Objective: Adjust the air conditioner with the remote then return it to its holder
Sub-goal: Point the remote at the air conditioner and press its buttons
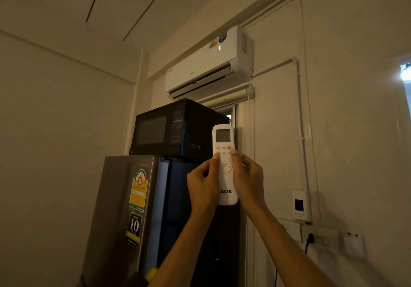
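Fingers of the left hand (203, 182) and the right hand (248, 178) close on the remote (224, 166) from both long edges, thumbs on its buttons, aimed upright at the air conditioner (209, 64) above. It looks light, rigid and smooth plastic, so gripping the narrow waist seems safest.

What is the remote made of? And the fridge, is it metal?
The remote looks like smooth white plastic: matte rounded shell, small coloured buttons that may be rubber, a grey screen. The fridge door looks like brushed grey metal or a metal-look coating, going by its faint vertical sheen; I cannot tell which.
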Available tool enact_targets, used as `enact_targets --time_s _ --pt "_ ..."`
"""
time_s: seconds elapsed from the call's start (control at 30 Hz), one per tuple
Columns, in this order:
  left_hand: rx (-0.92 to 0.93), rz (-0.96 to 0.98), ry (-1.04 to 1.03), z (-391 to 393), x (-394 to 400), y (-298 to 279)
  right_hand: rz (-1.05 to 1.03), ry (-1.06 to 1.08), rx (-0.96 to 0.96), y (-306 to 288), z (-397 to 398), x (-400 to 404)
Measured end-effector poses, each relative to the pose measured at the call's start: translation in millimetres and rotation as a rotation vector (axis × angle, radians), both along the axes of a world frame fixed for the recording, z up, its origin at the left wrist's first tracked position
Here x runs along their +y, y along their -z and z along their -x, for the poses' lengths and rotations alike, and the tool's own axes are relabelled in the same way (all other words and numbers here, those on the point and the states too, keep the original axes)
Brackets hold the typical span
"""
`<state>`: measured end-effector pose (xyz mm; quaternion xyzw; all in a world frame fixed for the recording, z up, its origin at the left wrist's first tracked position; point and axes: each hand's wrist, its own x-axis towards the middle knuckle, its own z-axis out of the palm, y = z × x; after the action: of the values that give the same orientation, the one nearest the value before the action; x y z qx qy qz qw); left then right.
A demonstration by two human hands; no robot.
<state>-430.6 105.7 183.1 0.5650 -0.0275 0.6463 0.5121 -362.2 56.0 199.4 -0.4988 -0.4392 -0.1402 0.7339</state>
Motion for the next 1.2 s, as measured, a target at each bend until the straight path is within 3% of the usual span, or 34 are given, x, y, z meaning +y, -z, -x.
enact_targets --time_s 0.67,0.9,1.2 --pt "0.013 0.017 0.016 -5 3 6 -0.045 0.048 -0.046 3 -6 3" --pt "0.054 0.003 0.151 7 2 3 -0.011 0.039 -0.057 2 -9 -2" --pt "0.078 -0.011 0.172 10 4 3 0.01 0.03 -0.059 1 -10 -5"
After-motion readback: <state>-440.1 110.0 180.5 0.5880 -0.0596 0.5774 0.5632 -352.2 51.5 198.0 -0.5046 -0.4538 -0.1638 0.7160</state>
